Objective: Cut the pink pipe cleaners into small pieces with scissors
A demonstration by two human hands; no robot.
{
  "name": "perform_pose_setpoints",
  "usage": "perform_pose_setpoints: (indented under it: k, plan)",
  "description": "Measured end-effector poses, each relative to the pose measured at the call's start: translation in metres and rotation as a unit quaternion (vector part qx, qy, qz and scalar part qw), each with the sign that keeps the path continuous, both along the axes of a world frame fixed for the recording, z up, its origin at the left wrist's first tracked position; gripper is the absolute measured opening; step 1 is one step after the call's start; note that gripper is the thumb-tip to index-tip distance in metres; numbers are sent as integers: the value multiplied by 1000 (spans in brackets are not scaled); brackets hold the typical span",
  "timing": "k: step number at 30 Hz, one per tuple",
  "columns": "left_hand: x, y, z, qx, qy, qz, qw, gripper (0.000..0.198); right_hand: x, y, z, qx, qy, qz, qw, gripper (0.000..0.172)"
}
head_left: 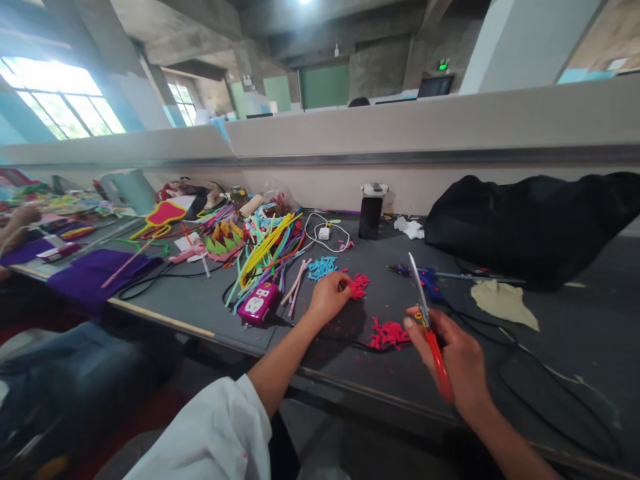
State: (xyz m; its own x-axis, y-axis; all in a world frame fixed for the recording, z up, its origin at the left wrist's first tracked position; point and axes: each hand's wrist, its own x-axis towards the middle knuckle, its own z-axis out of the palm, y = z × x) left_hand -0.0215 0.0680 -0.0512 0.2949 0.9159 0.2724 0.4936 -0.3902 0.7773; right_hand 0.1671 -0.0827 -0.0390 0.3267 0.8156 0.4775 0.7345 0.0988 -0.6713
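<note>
My right hand [457, 357] is wrapped round red-handled scissors [436, 357], whose metal blades point up and away from me. At the edge of a small pile of short red cut pieces [359, 286], my left hand [330, 295] has its fingers curled together. Whatever is between those fingertips is hidden. A second pile of red cut pieces [389, 335] lies closer to me, between my two hands. Just beyond my left hand is a pile of blue cut pieces [323, 268]. A few pale pink fuzzy stems [296, 287] lie to its left.
A magenta box [259, 303] and a heap of colourful pipe cleaners [267, 250] sit left. Behind stand a dark tumbler [371, 217] and a black bag [525, 227]. A blue glue gun [429, 283] and cable lie right. Another person's hand [23, 220] shows far left.
</note>
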Motion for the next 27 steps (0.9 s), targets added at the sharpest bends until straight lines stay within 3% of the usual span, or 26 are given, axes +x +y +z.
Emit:
perform_pose_setpoints:
  k: [6,11,13,20,24,27]
  plan:
    - [0,-9,14,41,36,-37,998,11,18,-12,-3,-13,18,-12,1000,36]
    - [11,-25,14,106,82,-207,969,13,29,-22,-6,-25,27,-20,999,36]
    - [15,-32,12,142,136,-241,950,15,30,-24,-7,-25,27,-19,999,34]
    - [26,-48,2,140,318,-201,916,16,27,-21,-10,-21,9,2,1000,30]
    - [28,-51,2,117,348,-188,911,17,24,-18,-11,-17,-9,14,1000,32]
    - [21,-50,14,94,344,-196,914,12,21,-17,-10,-18,-18,18,1000,32]
